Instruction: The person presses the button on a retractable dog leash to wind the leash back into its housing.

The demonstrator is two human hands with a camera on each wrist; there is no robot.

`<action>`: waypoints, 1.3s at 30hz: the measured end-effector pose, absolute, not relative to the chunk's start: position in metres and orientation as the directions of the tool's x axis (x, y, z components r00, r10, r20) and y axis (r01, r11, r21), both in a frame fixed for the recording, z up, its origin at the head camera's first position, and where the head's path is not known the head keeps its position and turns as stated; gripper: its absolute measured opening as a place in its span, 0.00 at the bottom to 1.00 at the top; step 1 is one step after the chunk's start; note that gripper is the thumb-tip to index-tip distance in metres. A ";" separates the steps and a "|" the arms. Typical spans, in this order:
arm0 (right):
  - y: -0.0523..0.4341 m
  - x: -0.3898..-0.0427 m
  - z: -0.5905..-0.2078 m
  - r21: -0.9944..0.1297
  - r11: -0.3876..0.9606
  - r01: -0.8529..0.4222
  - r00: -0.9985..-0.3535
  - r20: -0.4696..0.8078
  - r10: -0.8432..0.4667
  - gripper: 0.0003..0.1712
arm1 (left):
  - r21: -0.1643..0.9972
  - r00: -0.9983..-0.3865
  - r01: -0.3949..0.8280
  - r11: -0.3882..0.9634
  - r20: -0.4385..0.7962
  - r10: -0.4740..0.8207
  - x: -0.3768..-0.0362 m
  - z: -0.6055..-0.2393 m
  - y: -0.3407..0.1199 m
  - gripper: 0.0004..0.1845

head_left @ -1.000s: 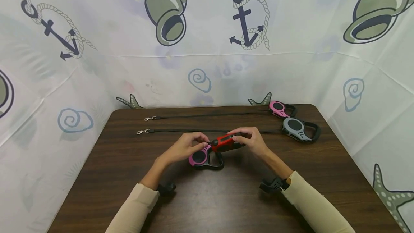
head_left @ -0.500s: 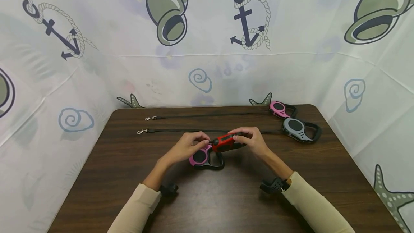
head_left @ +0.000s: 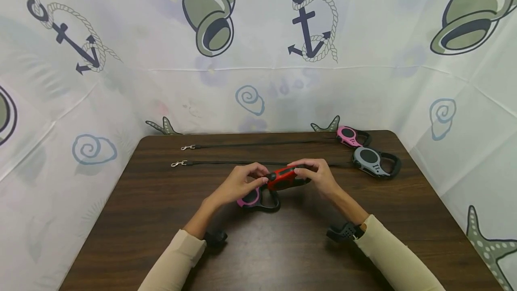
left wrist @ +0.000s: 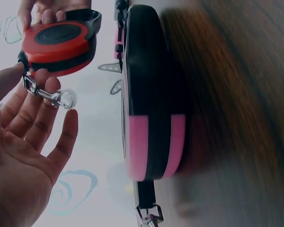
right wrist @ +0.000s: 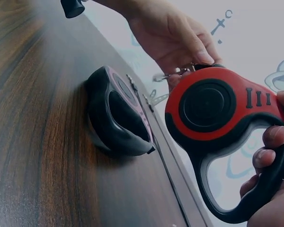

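Four retractable leashes on a dark wood counter [head_left: 153, 219], catalogued by view.

Head view: right hand [head_left: 319, 176] holds the red leash [head_left: 284, 178] just above the counter's middle, fingers curled over its housing. Left hand [head_left: 242, 183] meets the red leash's left end, fingertips bunched there; its grip is too small to read from this view. Purple leash [head_left: 252, 197] lies flat beneath, partly hidden by the left hand. Grey leash [head_left: 373, 161] and pink leash [head_left: 350, 136] lie at the far right corner, their black tapes drawn out leftward to metal clips [head_left: 177, 164].

Left wrist view: left palm open toward the camera, thumb and fingertips pinching the red leash's metal clasp [left wrist: 49, 96]. The purple leash [left wrist: 151, 94] stands edge-on beside it, its clip cut off at the bottom edge.

Right wrist view: right fingers [right wrist: 267, 158] wrap the red leash's black handle loop [right wrist: 236, 189]; the palm is cut off. The left hand's [right wrist: 175, 38] fingertips cover the clasp.
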State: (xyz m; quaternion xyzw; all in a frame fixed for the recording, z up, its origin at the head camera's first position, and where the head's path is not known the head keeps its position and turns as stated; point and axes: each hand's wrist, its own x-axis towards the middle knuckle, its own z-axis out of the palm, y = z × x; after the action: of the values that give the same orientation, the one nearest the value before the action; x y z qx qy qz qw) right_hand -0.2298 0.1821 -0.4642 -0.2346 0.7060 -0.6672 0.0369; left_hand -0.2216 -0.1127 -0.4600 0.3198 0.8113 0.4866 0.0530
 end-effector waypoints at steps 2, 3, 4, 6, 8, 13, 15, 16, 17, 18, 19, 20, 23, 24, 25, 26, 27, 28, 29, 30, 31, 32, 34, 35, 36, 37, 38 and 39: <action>0.183 -0.230 -0.464 -0.963 0.004 -0.271 -0.892 0.249 -0.376 0.16 | 0.815 -0.787 0.481 0.322 0.240 0.568 -0.221 -0.459 -0.110 0.11; 0.184 -0.230 -0.464 -0.964 0.006 -0.265 -0.895 0.244 -0.374 0.16 | 0.809 -0.785 0.491 0.321 0.252 0.565 -0.221 -0.460 -0.109 0.12; 0.185 -0.230 -0.464 -0.966 0.009 -0.259 -0.897 0.237 -0.373 0.17 | 0.805 -0.784 0.500 0.320 0.264 0.562 -0.221 -0.460 -0.108 0.12; 0.186 -0.230 -0.463 -0.970 0.007 -0.245 -0.900 0.225 -0.373 0.17 | 0.793 -0.781 0.519 0.321 0.287 0.554 -0.221 -0.460 -0.105 0.13; 0.188 -0.230 -0.462 -0.974 0.000 -0.229 -0.904 0.212 -0.371 0.17 | 0.779 -0.779 0.535 0.327 0.305 0.548 -0.222 -0.461 -0.102 0.13; 0.192 -0.230 -0.460 -0.980 -0.022 -0.198 -0.907 0.191 -0.375 0.18 | 0.771 -0.771 0.551 0.318 0.325 0.548 -0.224 -0.461 -0.093 0.13; 0.194 -0.231 -0.460 -0.982 -0.025 -0.188 -0.908 0.184 -0.377 0.18 | 0.775 -0.772 0.550 0.312 0.328 0.545 -0.223 -0.460 -0.090 0.14; 0.196 -0.231 -0.461 -0.983 -0.024 -0.183 -0.909 0.178 -0.377 0.19 | 0.777 -0.773 0.547 0.313 0.326 0.544 -0.223 -0.460 -0.088 0.14; 0.197 -0.231 -0.462 -0.984 -0.019 -0.178 -0.911 0.172 -0.376 0.19 | 0.778 -0.774 0.544 0.312 0.323 0.544 -0.223 -0.459 -0.086 0.14; 0.199 -0.231 -0.462 -0.985 -0.012 -0.172 -0.912 0.164 -0.377 0.19 | 0.779 -0.775 0.542 0.315 0.319 0.546 -0.222 -0.459 -0.084 0.14; 0.201 -0.231 -0.463 -0.986 -0.007 -0.164 -0.912 0.155 -0.380 0.19 | 0.778 -0.776 0.540 0.322 0.312 0.548 -0.222 -0.459 -0.082 0.14; 0.202 -0.232 -0.464 -0.988 -0.002 -0.154 -0.913 0.143 -0.382 0.19 | 0.777 -0.778 0.536 0.329 0.302 0.551 -0.222 -0.459 -0.080 0.15; 0.208 -0.233 -0.466 -0.992 -0.001 -0.124 -0.911 0.114 -0.397 0.19 | 0.775 -0.782 0.522 0.356 0.269 0.562 -0.221 -0.460 -0.075 0.16; 0.210 -0.233 -0.466 -0.994 -0.006 -0.113 -0.910 0.106 -0.402 0.20 | 0.774 -0.786 0.516 0.368 0.256 0.563 -0.222 -0.461 -0.073 0.16; 0.212 -0.233 -0.466 -0.995 -0.011 -0.102 -0.910 0.098 -0.402 0.20 | 0.774 -0.787 0.511 0.374 0.248 0.564 -0.222 -0.461 -0.071 0.16; 0.214 -0.234 -0.467 -0.995 -0.015 -0.094 -0.911 0.092 -0.401 0.20 | 0.775 -0.789 0.506 0.378 0.240 0.565 -0.222 -0.461 -0.069 0.17; 0.216 -0.234 -0.467 -0.996 -0.020 -0.087 -0.912 0.088 -0.400 0.20 | 0.778 -0.791 0.501 0.380 0.233 0.565 -0.222 -0.462 -0.066 0.17; 0.217 -0.234 -0.467 -0.997 -0.022 -0.078 -0.913 0.080 -0.399 0.21 | 0.782 -0.793 0.494 0.380 0.226 0.566 -0.223 -0.462 -0.064 0.17; 0.219 -0.234 -0.467 -0.998 -0.023 -0.067 -0.916 0.070 -0.395 0.21 | 0.786 -0.794 0.487 0.381 0.217 0.567 -0.223 -0.463 -0.062 0.18; 0.221 -0.235 -0.468 -0.998 -0.021 -0.055 -0.919 0.059 -0.389 0.21 | 0.788 -0.795 0.483 0.382 0.211 0.569 -0.224 -0.464 -0.061 0.18; 0.223 -0.235 -0.469 -0.999 -0.016 -0.047 -0.922 0.049 -0.384 0.21 | 0.789 -0.796 0.478 0.385 0.203 0.571 -0.224 -0.464 -0.059 0.19; 0.224 -0.235 -0.470 -0.999 -0.011 -0.037 -0.924 0.038 -0.382 0.21 | 0.790 -0.797 0.473 0.390 0.195 0.572 -0.224 -0.465 -0.057 0.19; 0.227 -0.234 -0.472 -1.000 0.002 -0.012 -0.926 0.010 -0.377 0.22 | 0.786 -0.799 0.468 0.404 0.181 0.574 -0.224 -0.465 -0.055 0.20; 0.228 -0.234 -0.473 -1.000 0.006 0.000 -0.928 -0.002 -0.374 0.22 | 0.781 -0.799 0.468 0.413 0.175 0.576 -0.224 -0.466 -0.053 0.20; 0.229 -0.233 -0.474 -1.000 0.010 0.009 -0.928 -0.012 -0.371 0.22 | 0.775 -0.798 0.470 0.421 0.170 0.578 -0.224 -0.466 -0.053 0.20; 0.229 -0.233 -0.475 -1.000 0.011 0.020 -0.928 -0.022 -0.371 0.23 | 0.770 -0.799 0.471 0.432 0.164 0.578 -0.224 -0.466 -0.052 0.21; 0.230 -0.233 -0.476 -1.000 0.008 0.030 -0.928 -0.031 -0.371 0.23 | 0.768 -0.799 0.469 0.437 0.159 0.580 -0.225 -0.467 -0.051 0.21; 0.230 -0.232 -0.477 -0.999 0.001 0.041 -0.927 -0.038 -0.373 0.24 | 0.765 -0.799 0.469 0.441 0.155 0.581 -0.225 -0.467 -0.051 0.21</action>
State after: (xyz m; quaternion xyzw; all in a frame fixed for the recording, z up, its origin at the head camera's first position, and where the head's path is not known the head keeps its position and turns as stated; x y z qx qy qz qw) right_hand -0.2325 0.2303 -0.4773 -0.1201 0.6917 -0.6965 0.1485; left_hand -0.2251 -0.0506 -0.4675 0.3103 0.8463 0.4279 0.0656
